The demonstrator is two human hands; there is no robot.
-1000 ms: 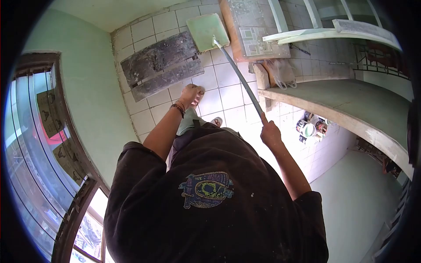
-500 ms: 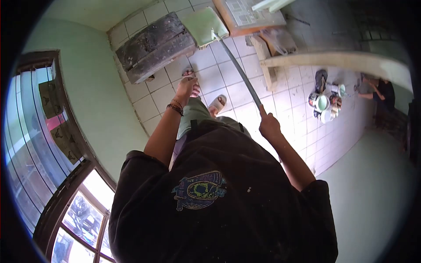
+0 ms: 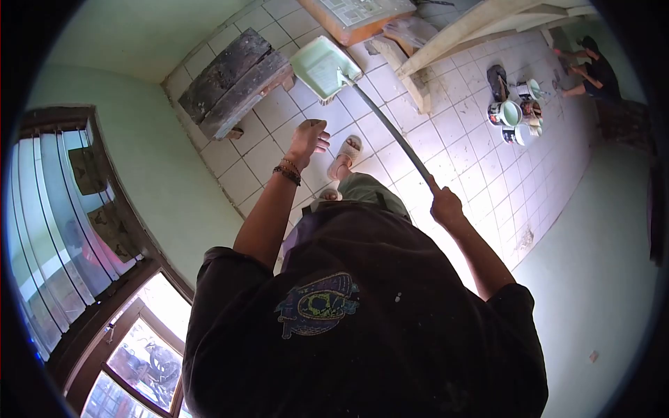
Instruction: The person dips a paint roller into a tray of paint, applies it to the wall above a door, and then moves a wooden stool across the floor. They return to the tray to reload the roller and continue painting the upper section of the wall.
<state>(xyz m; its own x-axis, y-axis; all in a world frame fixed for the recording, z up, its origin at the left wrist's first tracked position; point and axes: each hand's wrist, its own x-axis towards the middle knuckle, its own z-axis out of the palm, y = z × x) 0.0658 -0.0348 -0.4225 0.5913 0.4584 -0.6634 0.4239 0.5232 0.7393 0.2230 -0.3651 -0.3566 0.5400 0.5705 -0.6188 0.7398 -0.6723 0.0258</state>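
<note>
My right hand [image 3: 446, 205] is wrapped round the lower end of a long grey-green pole [image 3: 394, 132]. At the pole's far end, its fitting reaches into a paint tray [image 3: 317, 59] with pale green paint on the tiled floor; the roller head itself is hard to make out. Nothing is held in my left hand [image 3: 311, 141], which hangs in the air left of the pole with its fingers loosely curled and apart. Dark bracelets [image 3: 288, 171] circle the left wrist.
A stained wooden bench [image 3: 237, 83] stands left of the tray, an orange-sided cabinet [image 3: 348, 24] beyond it. A wooden frame [image 3: 418, 83] rises at the right. Paint buckets [image 3: 505, 113] stand farther right near another person [image 3: 601, 73]. A window [image 3: 56, 230] is at the left.
The view has shifted, showing more of the tray and the other person. My feet have changed places in a step. The pole stays in my right hand, its end still at the tray.
</note>
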